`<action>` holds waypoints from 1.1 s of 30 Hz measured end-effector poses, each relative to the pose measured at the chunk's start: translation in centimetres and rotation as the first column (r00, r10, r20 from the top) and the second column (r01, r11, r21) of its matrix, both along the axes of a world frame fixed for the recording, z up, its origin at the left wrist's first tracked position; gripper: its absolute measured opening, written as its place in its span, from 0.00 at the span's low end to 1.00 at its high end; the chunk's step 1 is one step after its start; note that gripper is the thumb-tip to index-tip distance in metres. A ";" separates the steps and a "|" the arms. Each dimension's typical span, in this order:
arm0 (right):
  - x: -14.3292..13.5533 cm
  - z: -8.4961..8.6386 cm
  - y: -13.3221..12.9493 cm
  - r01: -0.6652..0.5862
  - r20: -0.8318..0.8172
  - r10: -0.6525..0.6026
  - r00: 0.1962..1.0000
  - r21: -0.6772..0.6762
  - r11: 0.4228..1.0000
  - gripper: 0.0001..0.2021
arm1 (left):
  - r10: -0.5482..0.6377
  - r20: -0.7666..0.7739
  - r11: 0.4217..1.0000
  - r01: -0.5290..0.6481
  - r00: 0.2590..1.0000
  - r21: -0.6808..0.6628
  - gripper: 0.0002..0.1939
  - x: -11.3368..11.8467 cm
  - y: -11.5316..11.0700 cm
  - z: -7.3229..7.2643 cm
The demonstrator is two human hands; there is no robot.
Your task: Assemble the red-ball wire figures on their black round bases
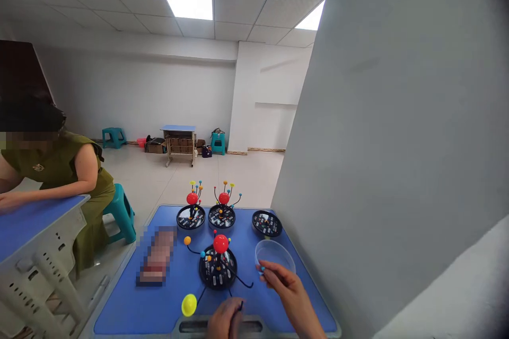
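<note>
Because the front model's arms spread so widely, careful placing of fingers matters most here. At its left, the yellow ball [189, 305] sits low and the orange ball [187, 241] higher, both best kept clear of the wrists. The black base [218, 267] rests on the bench [175, 282], the red ball [221, 243] above it. In front, the left hand [225, 319] appears to grip a black arm [240, 305], its tip poking out; holding close to that tip should limit flexing. The hooked arm [249, 285] reaches rightward with a bare end (easy to snag, I'd judge). The right hand [289, 294] pinches a small blue piece [262, 269] beside the clear bowl [295, 264]; a light fingertip hold, with any opening left uncovered, would suit something so tiny.
</note>
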State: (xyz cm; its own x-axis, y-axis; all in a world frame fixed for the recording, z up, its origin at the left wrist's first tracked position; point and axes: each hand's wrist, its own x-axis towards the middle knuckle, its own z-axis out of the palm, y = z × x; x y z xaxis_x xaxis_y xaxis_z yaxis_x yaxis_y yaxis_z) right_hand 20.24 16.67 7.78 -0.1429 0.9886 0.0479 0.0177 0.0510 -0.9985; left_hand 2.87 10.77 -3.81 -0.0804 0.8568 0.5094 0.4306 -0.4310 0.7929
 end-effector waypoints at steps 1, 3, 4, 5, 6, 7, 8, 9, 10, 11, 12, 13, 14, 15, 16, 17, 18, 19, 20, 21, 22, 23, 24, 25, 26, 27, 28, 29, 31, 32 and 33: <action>-0.5 -0.2 -0.9 -0.009 -0.101 0.002 0.995 -0.077 0.997 0.23 | -0.030 0.021 1.000 0.030 0.999 -0.006 0.19 -0.3 -0.1 0.2; -1.6 -0.6 -2.3 -0.027 -0.228 -0.018 0.973 -0.192 0.981 0.24 | -0.099 0.037 0.995 0.099 0.994 -0.018 0.17 -0.8 -0.5 0.7; -2.1 -0.6 -2.8 -0.037 -0.266 -0.026 0.964 -0.230 0.973 0.24 | -0.126 0.036 0.992 0.127 0.991 -0.023 0.16 -1.0 -0.6 1.1; -2.5 -0.7 -3.2 -0.045 -0.286 -0.031 0.958 -0.255 0.966 0.24 | -0.140 0.037 0.990 0.141 0.989 -0.029 0.15 -1.2 -0.7 1.5; -2.8 -0.7 -3.4 -0.052 -0.290 -0.030 0.956 -0.272 0.961 0.24 | -0.147 0.040 0.988 0.148 0.988 -0.035 0.15 -1.2 -0.8 1.9; -3.1 -0.7 -3.5 -0.061 -0.281 -0.022 0.959 -0.284 0.957 0.23 | -0.143 0.050 0.989 0.145 0.988 -0.041 0.15 -1.2 -0.9 2.3; -3.3 -0.7 -3.6 -0.071 -0.262 -0.007 0.965 -0.290 0.954 0.23 | -0.133 0.065 0.990 0.137 0.989 -0.046 0.16 -1.1 -1.0 2.7; -3.4 -0.8 -3.6 -0.080 -0.238 0.010 0.971 -0.289 0.954 0.22 | -0.128 0.082 0.990 0.132 0.988 -0.052 0.17 -1.0 -1.0 3.0; -3.5 -0.8 -3.7 -0.090 -0.212 0.030 0.977 -0.282 0.955 0.22 | -0.120 0.099 0.990 0.126 0.988 -0.062 0.17 -1.0 -1.0 3.2; -3.6 -0.8 -3.7 -0.101 -0.188 0.051 0.981 -0.270 0.958 0.22 | -0.108 0.115 0.990 0.118 0.987 -0.075 0.17 -0.9 -1.0 3.3; -3.7 -0.9 -3.7 -0.111 -0.165 0.070 0.984 -0.253 0.961 0.22 | -0.105 0.127 0.989 0.117 0.986 -0.089 0.16 -0.8 -0.9 3.2; -3.8 -0.9 -3.7 -0.120 -0.144 0.087 0.986 -0.234 0.965 0.22 | -0.109 0.135 0.987 0.123 0.985 -0.102 0.16 -0.8 -0.8 3.1; -3.8 -1.0 -3.6 -0.127 -0.123 0.102 0.987 -0.216 0.968 0.21 | -0.117 0.139 0.985 0.133 0.983 -0.109 0.15 -0.8 -0.7 3.0; -3.8 -1.0 -3.6 -0.136 -0.102 0.117 0.988 -0.203 0.970 0.21 | -0.122 0.140 0.984 0.138 0.983 -0.109 0.14 -0.8 -0.6 2.7; -3.9 -1.1 -3.6 -0.147 -0.080 0.133 0.988 -0.198 0.969 0.22 | -0.128 0.137 0.985 0.143 0.982 -0.102 0.14 -0.9 -0.5 2.5; -3.9 -1.1 -3.5 -0.158 -0.058 0.150 0.987 -0.196 0.968 0.23 | -0.131 0.135 0.985 0.144 0.982 -0.090 0.14 -0.9 -0.4 2.3; -3.8 -1.0 -3.5 -0.171 -0.038 0.166 0.985 -0.197 0.965 0.24 | -0.132 0.133 0.987 0.143 0.982 -0.078 0.14 -0.9 -0.4 2.2; -3.8 -1.0 -3.5 -0.181 -0.019 0.181 0.983 -0.198 0.963 0.24 | -0.131 0.134 0.988 0.140 0.982 -0.066 0.14 -0.9 -0.3 2.1; -3.8 -0.9 -3.5 -0.188 -0.004 0.191 0.982 -0.195 0.963 0.25 | -0.135 0.137 0.988 0.144 0.981 -0.058 0.14 -0.9 -0.3 2.0; -3.9 -0.8 -3.5 -0.191 0.007 0.196 0.981 -0.188 0.963 0.25 | -0.138 0.141 0.988 0.146 0.980 -0.052 0.14 -0.9 -0.4 2.1; -3.9 -0.7 -3.6 -0.187 0.014 0.193 0.981 -0.177 0.966 0.26 | -0.139 0.144 0.988 0.147 0.980 -0.047 0.14 -0.9 -0.4 2.1; -3.9 -0.6 -3.6 -0.178 0.019 0.184 0.983 -0.162 0.970 0.26 | -0.134 0.146 0.989 0.142 0.980 -0.044 0.14 -0.9 -0.4 2.2; -4.0 -0.5 -3.7 -0.170 0.024 0.176 0.984 -0.149 0.974 0.26 | -0.130 0.146 0.990 0.137 0.981 -0.039 0.14 -0.9 -0.5 2.3; -4.0 -0.5 -3.7 -0.165 0.031 0.171 0.985 -0.139 0.976 0.26 | -0.123 0.146 0.991 0.130 0.982 -0.033 0.14 -0.9 -0.5 2.4; -4.1 -0.4 -3.7 -0.166 0.041 0.172 0.984 -0.132 0.977 0.26 | -0.116 0.147 0.992 0.121 0.982 -0.026 0.14 -0.9 -0.5 2.6; -4.1 -0.4 -3.7 -0.170 0.053 0.178 0.983 -0.128 0.977 0.26 | -0.107 0.148 0.994 0.111 0.983 -0.019 0.15 -0.9 -0.5 2.7; -4.2 -0.4 -3.7 -0.177 0.066 0.186 0.980 -0.125 0.976 0.26 | -0.100 0.150 0.995 0.103 0.984 -0.015 0.16 -0.9 -0.5 2.8; -4.2 -0.4 -3.6 -0.184 0.083 0.195 0.977 -0.122 0.975 0.26 | -0.092 0.153 0.995 0.095 0.984 -0.015 0.17 -0.8 -0.5 2.9; -4.2 -0.1 -3.6 -0.193 0.132 0.205 0.970 -0.097 0.976 0.26 | -0.087 0.164 0.995 0.093 0.983 -0.028 0.19 -0.7 -0.5 3.0; -4.2 0.2 -3.6 -0.199 0.173 0.209 0.963 -0.071 0.977 0.26 | -0.093 0.173 0.994 0.101 0.981 -0.040 0.20 -0.6 -0.5 2.9; -4.2 0.5 -3.6 -0.213 0.226 0.216 0.950 -0.038 0.976 0.25 | -0.106 0.183 0.992 0.117 0.977 -0.054 0.21 -0.6 -0.5 2.8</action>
State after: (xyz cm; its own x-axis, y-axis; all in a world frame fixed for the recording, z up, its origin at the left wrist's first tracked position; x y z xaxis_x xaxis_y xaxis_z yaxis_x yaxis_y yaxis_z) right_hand 16.08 13.09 8.30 -0.3573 0.9337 -0.0228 0.2347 0.0661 -0.9698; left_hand 2.30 10.29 -1.06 -0.0674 0.8961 0.4388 0.2312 -0.4138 0.8805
